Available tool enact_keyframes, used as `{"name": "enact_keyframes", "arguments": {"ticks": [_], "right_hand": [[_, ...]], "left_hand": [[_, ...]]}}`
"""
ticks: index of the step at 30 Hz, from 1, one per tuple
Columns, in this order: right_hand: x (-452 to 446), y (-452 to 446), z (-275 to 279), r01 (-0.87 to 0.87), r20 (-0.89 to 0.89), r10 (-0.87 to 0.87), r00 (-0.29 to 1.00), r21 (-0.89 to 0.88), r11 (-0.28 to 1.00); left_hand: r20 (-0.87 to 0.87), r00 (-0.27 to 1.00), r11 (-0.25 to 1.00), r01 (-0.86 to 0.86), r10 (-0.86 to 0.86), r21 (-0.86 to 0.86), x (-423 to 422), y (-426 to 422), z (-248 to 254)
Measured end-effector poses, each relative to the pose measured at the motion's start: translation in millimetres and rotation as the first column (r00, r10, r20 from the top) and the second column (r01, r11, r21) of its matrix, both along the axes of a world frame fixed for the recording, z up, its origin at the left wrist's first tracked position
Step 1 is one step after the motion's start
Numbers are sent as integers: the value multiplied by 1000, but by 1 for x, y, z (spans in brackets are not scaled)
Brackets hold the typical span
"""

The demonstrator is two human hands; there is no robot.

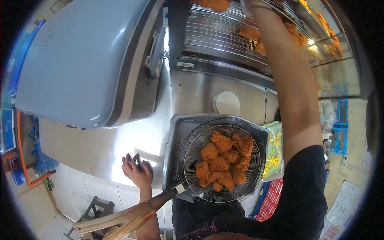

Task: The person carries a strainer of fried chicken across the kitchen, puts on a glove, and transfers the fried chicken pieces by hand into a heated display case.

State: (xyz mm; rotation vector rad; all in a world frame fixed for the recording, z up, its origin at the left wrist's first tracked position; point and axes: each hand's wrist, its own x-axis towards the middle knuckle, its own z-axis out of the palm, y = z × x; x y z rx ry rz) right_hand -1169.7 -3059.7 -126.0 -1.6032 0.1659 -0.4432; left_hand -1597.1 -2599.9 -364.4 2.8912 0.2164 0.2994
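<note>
My left hand (pixel 137 171) is at the edge of the metal counter, fingers apart and slightly bent, holding nothing. Beside it, the wooden handle (pixel 132 212) of a wire strainer crosses over my left forearm. Several pieces of brown fried chicken (pixel 219 164) lie in the strainer's round mesh basket (pixel 192 176), which sits over a grey plastic tub (pixel 173 136). My right arm stretches up into a warming cabinet (pixel 224 62), near fried chicken (pixel 250 31) on its wire rack (pixel 212 28). Only part of my right hand (pixel 247 7) shows at the top edge; its fingers are hidden.
A large grey appliance (pixel 80 60) stands on the counter (pixel 192 88) at the left. Behind the tub is a round white object (pixel 226 103). A clear container with yellow bits (pixel 273 154) is right of the tub. A dark stool (pixel 98 208) stands on the tiled floor.
</note>
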Motion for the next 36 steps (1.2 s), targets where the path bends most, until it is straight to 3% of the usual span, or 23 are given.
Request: {"name": "enact_keyframes", "arguments": {"ticks": [12,14,15,16,17,18,19,20,22,23,25,27,29,30,32,36], "right_hand": [[-7,3,-14,89,86,-80,993,-101,991],[-51,4,-13,-10,164,5,986,29,1000],[-83,1,-16,-176,231,123,965,225,958],[-116,-3,-21,-396,331,257,908,479,784],[-160,-4,-27,-451,344,303,889,539,711],[-211,-2,-31,-221,141,194,971,220,950],[-259,0,-34,-18,-4,17,1000,-189,982],[-297,-4,-43,1,-52,-11,999,-188,982],[-360,-13,-58,-328,-404,77,912,-601,729],[-387,-7,-50,-323,-424,53,904,-598,733],[-424,8,-36,-647,-707,-206,676,-704,292],[-454,-5,-73,-620,-671,-150,726,-733,280],[-449,16,-52,-673,-697,-182,693,-717,184],[-440,31,-51,-667,-692,-183,698,-722,185],[-426,51,-53,-741,-844,-425,328,-509,439],[-426,61,-82,-578,-766,-426,482,-643,502]], "left_hand": [[28,1000,1000,6,-6,-26,-2,3,-5],[39,999,1000,7,-6,-29,-2,6,-10],[48,999,1000,23,-23,-11,-2,7,-7],[45,998,999,37,-37,5,-1,7,-8],[45,998,999,39,-39,13,-5,9,-10],[59,997,999,44,-45,21,-5,11,-16],[76,996,999,43,-45,28,-3,11,-17],[93,994,998,48,-50,30,-6,9,-15],[79,997,999,23,-26,47,-8,9,-16],[83,996,997,11,-18,80,-9,9,-20],[102,994,997,32,-39,64,-12,10,-19],[111,993,998,22,-28,51,-10,6,-16],[129,991,998,25,-32,49,-9,7,-19],[135,990,998,23,-30,54,-11,8,-21],[140,990,998,18,-26,56,-12,6,-20],[143,990,998,11,-19,54,-13,5,-18]]}}
